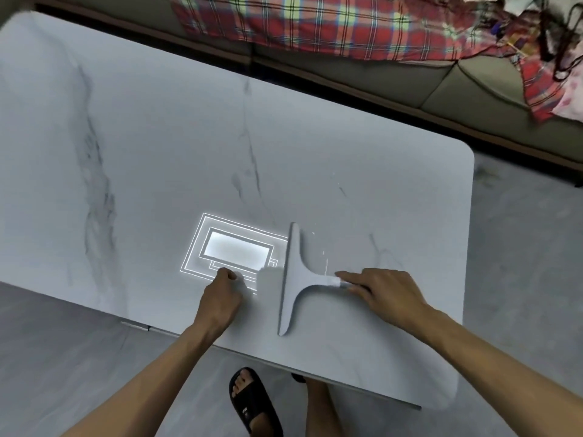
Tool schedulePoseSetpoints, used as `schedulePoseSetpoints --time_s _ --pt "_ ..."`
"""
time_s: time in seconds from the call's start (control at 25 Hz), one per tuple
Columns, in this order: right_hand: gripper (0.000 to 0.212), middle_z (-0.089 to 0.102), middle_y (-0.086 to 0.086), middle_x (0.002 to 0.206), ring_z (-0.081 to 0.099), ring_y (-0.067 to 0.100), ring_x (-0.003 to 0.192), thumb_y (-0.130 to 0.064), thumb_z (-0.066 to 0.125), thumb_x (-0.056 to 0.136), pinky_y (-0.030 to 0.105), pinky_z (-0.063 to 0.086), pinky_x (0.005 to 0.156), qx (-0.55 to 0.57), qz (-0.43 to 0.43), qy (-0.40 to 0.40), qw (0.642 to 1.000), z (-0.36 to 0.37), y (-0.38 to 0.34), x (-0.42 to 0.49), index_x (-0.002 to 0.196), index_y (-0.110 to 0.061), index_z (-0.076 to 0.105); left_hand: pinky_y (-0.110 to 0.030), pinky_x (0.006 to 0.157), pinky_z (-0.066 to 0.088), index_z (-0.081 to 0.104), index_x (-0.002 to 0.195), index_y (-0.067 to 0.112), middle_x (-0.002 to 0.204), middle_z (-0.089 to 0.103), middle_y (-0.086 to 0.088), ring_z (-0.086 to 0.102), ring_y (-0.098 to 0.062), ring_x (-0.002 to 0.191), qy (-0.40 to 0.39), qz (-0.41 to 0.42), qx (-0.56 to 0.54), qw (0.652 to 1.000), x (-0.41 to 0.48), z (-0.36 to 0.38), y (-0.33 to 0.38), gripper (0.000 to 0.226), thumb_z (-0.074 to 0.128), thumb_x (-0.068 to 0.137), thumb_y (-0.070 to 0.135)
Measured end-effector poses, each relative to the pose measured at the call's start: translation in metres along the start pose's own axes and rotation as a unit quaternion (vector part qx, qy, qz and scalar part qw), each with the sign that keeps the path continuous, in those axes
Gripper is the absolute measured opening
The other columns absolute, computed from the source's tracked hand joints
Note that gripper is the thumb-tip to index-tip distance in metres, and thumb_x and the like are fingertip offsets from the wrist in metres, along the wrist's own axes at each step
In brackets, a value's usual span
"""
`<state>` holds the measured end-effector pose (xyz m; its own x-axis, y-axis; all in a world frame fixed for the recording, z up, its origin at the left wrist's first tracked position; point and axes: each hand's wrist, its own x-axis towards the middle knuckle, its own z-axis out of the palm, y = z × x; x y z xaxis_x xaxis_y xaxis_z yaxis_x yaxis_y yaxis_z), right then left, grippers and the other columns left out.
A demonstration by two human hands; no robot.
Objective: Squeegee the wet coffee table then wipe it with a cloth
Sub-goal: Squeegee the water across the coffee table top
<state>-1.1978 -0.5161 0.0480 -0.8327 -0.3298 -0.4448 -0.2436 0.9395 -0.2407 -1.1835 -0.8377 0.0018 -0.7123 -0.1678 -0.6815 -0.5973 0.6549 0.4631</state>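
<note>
Bench (189,137) across most of the view, near edge running from lower left to lower right. On its near right part, squeegee (291,279) lying flat: blade running near to far, handle pointing right. Right hand (388,291) to the right of the blade, fingers (350,277) holding the handle's end. Left hand (220,298) just left of the blade, resting on the bench with fingers curled; what seems a cloth (269,280) between it and the blade, touching both. Behind the bench, sofa (473,89) with a blanket (315,23) on it. Before the near edge, sandalled foot (249,402) on the floor (520,247).
</note>
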Motion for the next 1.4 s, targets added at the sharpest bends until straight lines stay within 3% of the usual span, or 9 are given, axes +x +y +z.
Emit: schedulePoseSetpoints --time_s 0.24,0.44,0.6,0.76,0.92,1.0,1.12,1.24,1.4 --pt "0.029 0.063 -0.005 0.089 0.063 0.020 0.088 -0.049 0.038 0.098 0.032 0.045 0.069 0.003 -0.107 -0.023 0.994 0.011 -0.041 0.094 0.123 -0.048 0.052 -0.028 0.052 0.036 0.041 0.115 0.018 0.077 0.055 0.001 0.054 -0.017 0.066 0.039 -0.035 -0.001 0.999 0.023 -0.001 0.014 0.030 0.048 0.088 0.008" --pt "0.035 0.064 -0.006 0.095 0.062 0.015 0.093 -0.049 0.036 0.099 0.027 0.039 0.070 0.006 -0.048 -0.010 0.999 -0.007 0.047 0.086 0.132 -0.053 0.046 -0.027 0.058 0.037 0.040 0.124 0.012 0.094 0.055 -0.006 0.053 -0.021 0.073 0.013 -0.046 -0.003 0.999 0.038 0.028 0.054 0.036 0.046 0.089 0.004" --pt "0.036 0.060 -0.013 0.090 0.061 0.006 0.085 -0.049 0.036 0.098 0.022 0.034 0.062 -0.017 0.011 -0.020 1.000 -0.032 0.124 0.053 0.134 -0.056 0.041 -0.028 0.063 0.039 0.037 0.104 0.022 0.091 0.053 -0.003 0.053 -0.023 0.078 0.006 -0.032 -0.031 0.999 0.059 0.051 0.102 0.026 0.051 0.089 0.005" --pt "0.036 0.058 -0.020 0.089 0.060 0.003 0.087 -0.051 0.033 0.098 0.021 0.035 0.065 0.009 0.067 -0.032 0.997 -0.070 0.161 0.048 0.133 -0.057 0.040 -0.029 0.076 0.038 0.036 0.102 0.017 0.106 0.047 -0.007 0.048 -0.025 0.089 0.032 -0.010 -0.051 0.998 0.084 0.061 0.141 0.032 0.055 0.085 -0.003" --pt "0.039 0.067 -0.007 0.113 0.061 0.018 0.096 -0.042 0.035 0.100 0.029 0.039 0.070 0.083 0.099 0.021 0.991 -0.114 0.164 0.117 0.139 -0.046 0.040 -0.029 0.083 0.036 0.044 0.104 0.013 0.121 0.035 -0.002 0.038 -0.022 0.098 0.055 0.000 -0.032 0.998 0.110 0.068 0.162 0.030 0.056 0.082 -0.004" --pt "0.042 0.065 0.005 0.121 0.060 0.030 0.105 -0.037 0.036 0.101 0.033 0.044 0.078 0.112 0.096 0.052 0.988 -0.131 0.157 0.168 0.144 -0.038 0.036 -0.029 0.085 0.028 0.050 0.120 0.007 0.141 0.031 -0.009 0.031 -0.019 0.104 0.058 -0.030 -0.008 0.998 0.121 0.076 0.169 0.038 0.057 0.083 0.001" --pt "0.045 0.061 0.011 0.128 0.053 0.038 0.115 -0.033 0.034 0.102 0.038 0.043 0.091 0.160 0.096 0.060 0.981 -0.141 0.137 0.233 0.147 -0.034 0.031 -0.030 0.084 0.019 0.044 0.134 0.003 0.151 0.022 -0.016 0.037 -0.034 0.129 0.067 -0.062 0.019 0.996 0.130 0.084 0.174 0.054 0.059 0.082 0.006" --pt "0.046 0.066 0.015 0.112 0.057 0.040 0.103 -0.027 0.034 0.102 0.041 0.047 0.086 0.130 0.080 0.046 0.987 -0.127 0.122 0.249 0.147 -0.032 0.029 -0.031 0.084 0.019 0.042 0.136 0.002 0.151 0.022 -0.019 0.033 -0.040 0.135 0.057 -0.063 0.038 0.996 0.133 0.085 0.169 0.058 0.060 0.081 0.007" --pt "0.050 0.065 0.011 0.095 0.062 0.029 0.086 -0.027 0.033 0.103 0.038 0.049 0.076 0.064 0.042 0.027 0.997 -0.095 0.133 0.185 0.151 -0.035 0.021 -0.032 0.084 0.016 0.039 0.139 0.006 0.153 0.019 -0.021 0.029 -0.041 0.137 0.036 -0.080 0.045 0.995 0.139 0.084 0.167 0.062 0.061 0.081 0.011"
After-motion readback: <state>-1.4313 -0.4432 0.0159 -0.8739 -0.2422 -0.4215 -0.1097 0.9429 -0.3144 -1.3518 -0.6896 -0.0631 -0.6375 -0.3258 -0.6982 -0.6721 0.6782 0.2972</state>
